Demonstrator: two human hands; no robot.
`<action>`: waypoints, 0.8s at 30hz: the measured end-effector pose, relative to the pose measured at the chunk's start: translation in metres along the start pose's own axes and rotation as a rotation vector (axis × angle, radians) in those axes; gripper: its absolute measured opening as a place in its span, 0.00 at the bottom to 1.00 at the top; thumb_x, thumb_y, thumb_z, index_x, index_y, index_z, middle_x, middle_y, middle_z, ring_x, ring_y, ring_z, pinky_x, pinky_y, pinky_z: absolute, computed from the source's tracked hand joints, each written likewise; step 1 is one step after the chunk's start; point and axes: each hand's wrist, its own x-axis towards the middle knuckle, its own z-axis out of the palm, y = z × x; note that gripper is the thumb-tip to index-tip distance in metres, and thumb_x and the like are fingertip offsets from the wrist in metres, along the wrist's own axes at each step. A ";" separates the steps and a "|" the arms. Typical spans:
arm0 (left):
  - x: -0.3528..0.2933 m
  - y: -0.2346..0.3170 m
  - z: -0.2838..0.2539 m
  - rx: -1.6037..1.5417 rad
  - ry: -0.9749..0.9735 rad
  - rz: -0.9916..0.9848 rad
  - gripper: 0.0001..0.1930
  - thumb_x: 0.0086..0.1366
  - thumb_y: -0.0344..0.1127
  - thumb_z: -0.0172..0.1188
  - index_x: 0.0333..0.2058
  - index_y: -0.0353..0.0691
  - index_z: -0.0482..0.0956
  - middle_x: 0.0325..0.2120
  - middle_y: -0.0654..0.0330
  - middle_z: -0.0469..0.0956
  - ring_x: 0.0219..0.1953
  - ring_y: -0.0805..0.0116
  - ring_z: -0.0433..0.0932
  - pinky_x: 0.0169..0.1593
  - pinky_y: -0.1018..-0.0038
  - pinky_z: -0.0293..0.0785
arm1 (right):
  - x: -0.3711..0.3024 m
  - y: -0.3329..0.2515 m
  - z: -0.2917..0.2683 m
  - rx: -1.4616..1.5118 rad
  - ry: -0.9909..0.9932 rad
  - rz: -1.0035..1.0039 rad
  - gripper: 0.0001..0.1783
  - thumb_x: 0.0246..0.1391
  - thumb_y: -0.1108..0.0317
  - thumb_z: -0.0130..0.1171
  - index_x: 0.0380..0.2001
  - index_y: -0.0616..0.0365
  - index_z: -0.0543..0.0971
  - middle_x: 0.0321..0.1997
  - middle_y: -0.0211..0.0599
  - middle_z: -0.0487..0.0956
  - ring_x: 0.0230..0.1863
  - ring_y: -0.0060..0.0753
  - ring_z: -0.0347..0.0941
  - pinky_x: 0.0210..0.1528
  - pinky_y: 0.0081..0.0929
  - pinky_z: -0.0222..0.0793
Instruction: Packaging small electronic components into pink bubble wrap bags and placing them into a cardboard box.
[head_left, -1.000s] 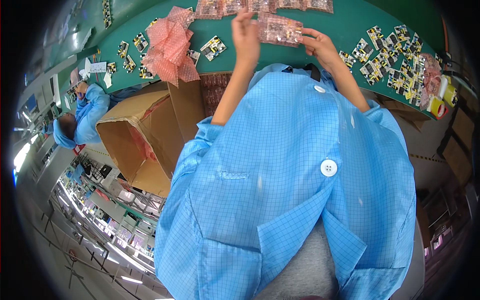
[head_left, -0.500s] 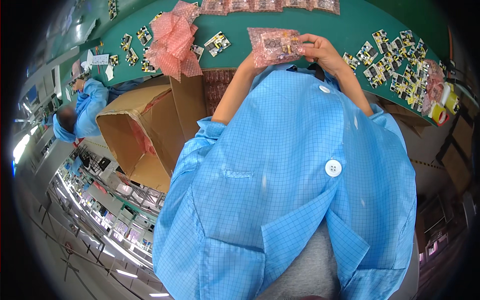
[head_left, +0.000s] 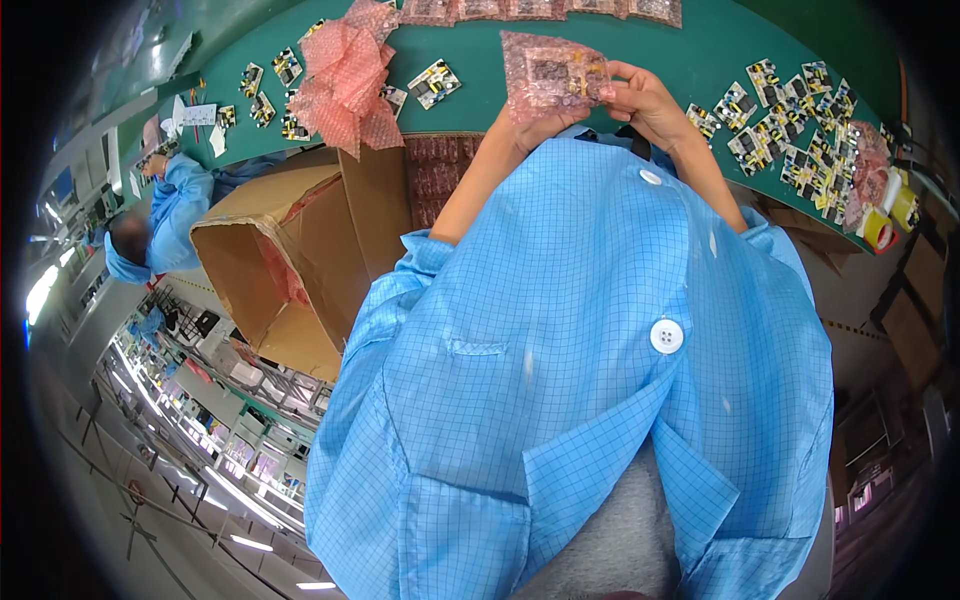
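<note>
A pink bubble-wrap bag (head_left: 553, 72) with a circuit board inside is held up over the near edge of the green table (head_left: 560, 40). My left hand (head_left: 532, 130) grips it from below, its fingers mostly hidden behind the bag. At the bag's right edge, my right hand (head_left: 645, 106) pinches the plastic between thumb and fingers. To the left lies a heap of flat pink bubble-wrap bags (head_left: 345, 80), beside a bare circuit board (head_left: 434, 84). Several wrapped boards (head_left: 535, 9) line the far side of the table.
Many bare circuit boards (head_left: 790, 125) are spread at the right, near tape rolls (head_left: 880, 230). An opened cardboard box (head_left: 290, 235) stands below the table at left, beside a carton of pink wrapped pieces (head_left: 438, 165). Farther left sits a co-worker in blue (head_left: 178, 205).
The bag has tilted up, its upper left corner rising farther over the table. My left hand has shifted slightly right under it; my right hand still pinches the right edge.
</note>
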 end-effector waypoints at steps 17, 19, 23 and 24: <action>-0.004 0.002 0.025 0.125 -0.017 -0.035 0.17 0.68 0.46 0.55 0.49 0.43 0.74 0.40 0.64 0.78 0.40 0.72 0.75 0.44 0.69 0.75 | -0.008 -0.015 0.009 0.125 -0.018 -0.050 0.22 0.54 0.68 0.64 0.51 0.63 0.74 0.37 0.27 0.80 0.21 0.08 0.60 0.21 0.12 0.53; -0.005 -0.002 0.023 0.235 0.007 0.021 0.17 0.68 0.47 0.55 0.49 0.45 0.75 0.40 0.64 0.78 0.41 0.72 0.76 0.44 0.70 0.76 | -0.008 -0.013 0.007 -0.102 0.120 -0.032 0.23 0.52 0.68 0.66 0.50 0.62 0.75 0.33 0.26 0.80 0.19 0.09 0.60 0.20 0.11 0.52; 0.002 -0.017 0.006 0.306 0.121 0.215 0.15 0.68 0.44 0.55 0.50 0.45 0.75 0.42 0.63 0.79 0.45 0.69 0.77 0.46 0.69 0.76 | -0.002 -0.009 0.011 -0.134 0.199 -0.097 0.23 0.51 0.67 0.67 0.50 0.61 0.75 0.31 0.27 0.81 0.18 0.10 0.60 0.20 0.11 0.52; 0.002 -0.021 0.000 0.669 0.131 0.426 0.14 0.68 0.40 0.54 0.50 0.43 0.74 0.43 0.61 0.79 0.47 0.67 0.76 0.47 0.66 0.76 | -0.002 -0.010 0.009 -0.168 0.198 -0.080 0.23 0.52 0.69 0.65 0.51 0.62 0.73 0.35 0.31 0.82 0.19 0.11 0.61 0.22 0.12 0.55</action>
